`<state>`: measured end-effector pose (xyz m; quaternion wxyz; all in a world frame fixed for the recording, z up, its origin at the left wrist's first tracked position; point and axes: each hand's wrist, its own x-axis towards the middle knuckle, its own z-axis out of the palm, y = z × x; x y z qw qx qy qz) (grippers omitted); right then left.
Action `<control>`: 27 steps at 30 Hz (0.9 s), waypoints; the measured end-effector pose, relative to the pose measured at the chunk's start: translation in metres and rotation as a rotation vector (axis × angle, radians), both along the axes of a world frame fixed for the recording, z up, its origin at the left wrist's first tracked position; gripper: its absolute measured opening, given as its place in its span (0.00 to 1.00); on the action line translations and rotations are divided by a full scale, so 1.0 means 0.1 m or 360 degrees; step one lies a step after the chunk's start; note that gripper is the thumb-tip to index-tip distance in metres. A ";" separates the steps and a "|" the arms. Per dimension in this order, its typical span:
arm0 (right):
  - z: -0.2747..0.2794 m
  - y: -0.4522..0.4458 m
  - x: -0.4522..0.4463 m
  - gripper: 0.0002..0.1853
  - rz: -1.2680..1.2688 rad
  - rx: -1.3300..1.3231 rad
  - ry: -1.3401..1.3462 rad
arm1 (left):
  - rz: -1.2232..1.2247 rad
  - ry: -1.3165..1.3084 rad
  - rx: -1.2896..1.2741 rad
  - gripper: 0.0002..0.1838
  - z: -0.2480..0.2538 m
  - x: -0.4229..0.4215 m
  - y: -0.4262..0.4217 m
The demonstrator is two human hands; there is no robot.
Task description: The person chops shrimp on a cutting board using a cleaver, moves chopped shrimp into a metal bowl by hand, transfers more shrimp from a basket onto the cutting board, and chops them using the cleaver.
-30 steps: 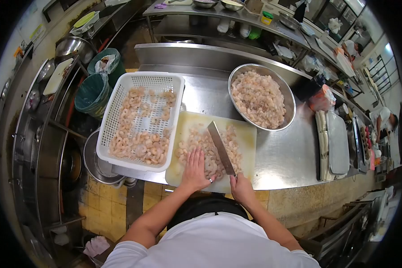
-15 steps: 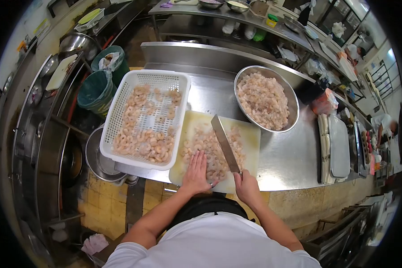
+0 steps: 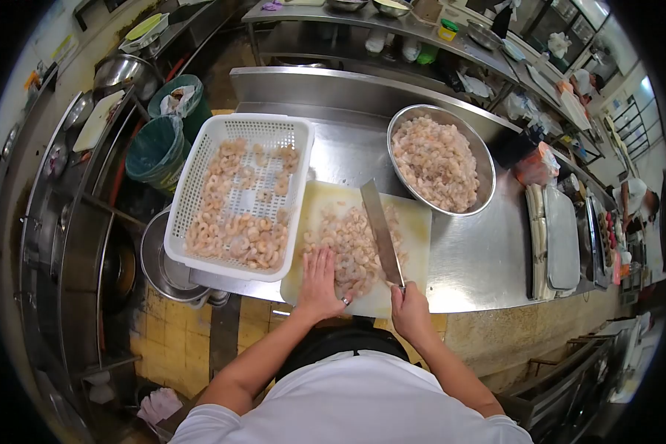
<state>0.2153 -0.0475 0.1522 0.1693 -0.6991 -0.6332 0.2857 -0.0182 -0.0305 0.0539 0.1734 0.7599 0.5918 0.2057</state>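
Note:
My right hand is closed around the handle of a large kitchen knife, its blade slanting away over the cutting board. Shrimp pieces are spread over the board, partly under the blade. On the board's near left side my left hand lies with fingers stretched out, against the edge of the shrimp pile; a ring shows on one finger. Left of the board is a white perforated basket holding peeled shrimp. A steel bowl heaped with shrimp meat stands at the back right.
The steel table has a raised back edge. A metal pot and green bins stand to the left. At the right are stacked trays. Another person is at the far right.
The knife blade has swung slightly to the right and turned more upright. My left hand has shifted slightly left, with the thumb drawn in from the shrimp.

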 end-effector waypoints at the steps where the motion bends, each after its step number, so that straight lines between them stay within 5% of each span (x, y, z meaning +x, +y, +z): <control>1: -0.28 0.00 0.04 0.19 0.0048 -0.0008 -0.0062 | 0.0054 0.0000 0.0011 0.63 0.00 -0.01 0.03; 9: 0.25 0.17 -0.10 0.19 -0.0026 -0.0070 0.0012 | 0.0235 -0.0067 -0.0166 0.66 -0.01 -0.10 0.08; 15: -0.51 0.25 -0.10 0.18 0.0065 0.0077 -0.0149 | 0.0219 -0.0021 -0.0080 0.65 -0.10 -0.09 0.08; 20: 0.26 0.19 -0.06 0.17 -0.0007 -0.0001 0.0074 | 0.0229 -0.0009 -0.0170 0.64 -0.05 -0.10 0.07; 27: -0.34 0.36 0.05 0.19 0.0114 0.0022 -0.0119 | 0.0212 0.0073 -0.0090 0.62 -0.12 -0.11 0.05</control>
